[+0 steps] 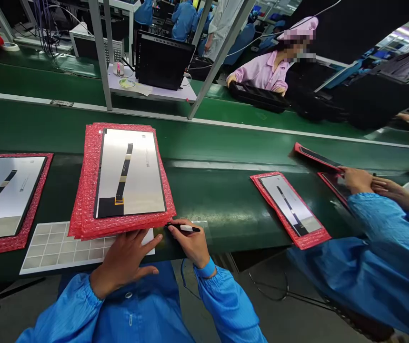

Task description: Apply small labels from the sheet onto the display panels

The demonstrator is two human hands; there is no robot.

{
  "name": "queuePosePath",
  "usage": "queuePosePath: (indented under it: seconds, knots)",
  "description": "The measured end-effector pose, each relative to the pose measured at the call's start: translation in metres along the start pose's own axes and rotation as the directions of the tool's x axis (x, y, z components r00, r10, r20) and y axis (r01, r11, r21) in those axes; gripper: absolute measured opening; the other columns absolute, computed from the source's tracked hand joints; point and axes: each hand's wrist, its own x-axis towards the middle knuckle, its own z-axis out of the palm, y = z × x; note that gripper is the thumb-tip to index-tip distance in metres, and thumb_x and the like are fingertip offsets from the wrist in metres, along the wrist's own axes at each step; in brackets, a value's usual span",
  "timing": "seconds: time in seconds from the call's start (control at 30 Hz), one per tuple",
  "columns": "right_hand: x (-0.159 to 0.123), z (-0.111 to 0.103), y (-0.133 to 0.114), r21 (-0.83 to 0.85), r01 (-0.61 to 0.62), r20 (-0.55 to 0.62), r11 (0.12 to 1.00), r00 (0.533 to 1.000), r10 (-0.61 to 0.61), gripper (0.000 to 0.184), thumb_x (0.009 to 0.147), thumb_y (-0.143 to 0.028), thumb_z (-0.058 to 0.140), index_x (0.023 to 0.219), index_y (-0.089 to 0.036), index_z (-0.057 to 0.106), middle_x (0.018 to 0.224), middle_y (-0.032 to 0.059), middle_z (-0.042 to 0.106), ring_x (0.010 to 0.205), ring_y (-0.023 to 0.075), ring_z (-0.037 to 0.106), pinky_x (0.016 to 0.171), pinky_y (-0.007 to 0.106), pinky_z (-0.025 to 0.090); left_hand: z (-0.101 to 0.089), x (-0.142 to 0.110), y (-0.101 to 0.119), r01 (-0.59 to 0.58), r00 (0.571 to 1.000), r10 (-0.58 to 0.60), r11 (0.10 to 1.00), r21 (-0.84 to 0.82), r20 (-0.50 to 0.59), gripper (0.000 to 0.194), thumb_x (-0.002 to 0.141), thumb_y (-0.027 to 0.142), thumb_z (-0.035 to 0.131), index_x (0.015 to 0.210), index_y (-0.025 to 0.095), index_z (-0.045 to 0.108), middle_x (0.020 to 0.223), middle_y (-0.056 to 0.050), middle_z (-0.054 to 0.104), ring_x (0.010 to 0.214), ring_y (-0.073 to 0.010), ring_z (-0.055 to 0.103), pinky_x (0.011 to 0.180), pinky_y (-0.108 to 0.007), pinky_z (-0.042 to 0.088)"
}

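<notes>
My left hand (125, 259) lies flat with fingers spread, on the near edge of a stack of red bubble-wrap sheets (86, 190) and a white label sheet (57, 247). On the stack rests a silver display panel (136, 166) with a black flex cable down its middle. My right hand (190, 243) is closed around a black marker pen (184, 228), whose tip points left toward the stack's near right corner.
A second panel on red wrap (4, 200) lies at the left, a third (290, 207) at the right on the green conveyor belt (207, 143). A co-worker's blue-sleeved arms (375, 214) handle panels at the right. A person in pink works across the belt, near a black monitor (161, 59).
</notes>
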Motion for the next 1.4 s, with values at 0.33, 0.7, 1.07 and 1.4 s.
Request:
queuePosePath:
  seconds: [0.33,0.7,1.07,1.4]
  knots:
    - [-0.0001,0.0004,0.0003,0.018,-0.009,-0.005,1.000,1.000,0.009,0.020,0.088,-0.040,0.078,0.094,-0.021,0.081,0.086,0.0078,0.081,0.082,0.0266,0.077,0.072,0.034,0.061,0.0004,0.0000,0.0004,-0.003,1.000,0.002,0.999,0.039,0.016,0.087,0.089,0.079,0.060,0.163,0.042,0.034,0.164,-0.011,0.046,0.147,-0.0403,0.043,0.110,-0.053,0.039]
    - [0.0005,0.0014,-0.0055,0.028,-0.026,-0.012,0.999,1.000,0.026,0.021,0.085,-0.041,0.079,0.091,-0.020,0.081,0.083,0.0073,0.080,0.074,0.0248,0.074,0.068,0.034,0.058,0.0031,-0.0013,-0.0023,-0.032,0.999,0.032,0.999,0.026,-0.028,0.085,0.092,0.078,0.057,0.164,0.041,0.033,0.163,-0.012,0.046,0.148,-0.0402,0.042,0.112,-0.053,0.036]
    - [-0.0003,0.0012,-0.0035,0.023,-0.014,-0.019,1.000,1.000,0.014,0.022,0.086,-0.041,0.080,0.093,-0.020,0.081,0.083,0.0067,0.080,0.073,0.0236,0.074,0.065,0.032,0.058,0.0028,-0.0011,-0.0012,-0.029,0.997,0.030,0.999,0.019,-0.070,0.086,0.089,0.078,0.062,0.162,0.040,0.037,0.163,-0.012,0.046,0.148,-0.0400,0.042,0.112,-0.053,0.037]
    - [0.0002,0.0019,-0.0036,0.014,-0.024,-0.020,1.000,1.000,0.024,0.021,0.086,-0.040,0.079,0.091,-0.021,0.081,0.081,0.0070,0.079,0.073,0.0243,0.073,0.066,0.033,0.057,-0.0001,0.0002,-0.0005,-0.024,0.999,0.025,0.999,0.024,-0.036,0.087,0.088,0.077,0.065,0.162,0.039,0.038,0.164,-0.013,0.045,0.148,-0.0410,0.042,0.111,-0.055,0.038]
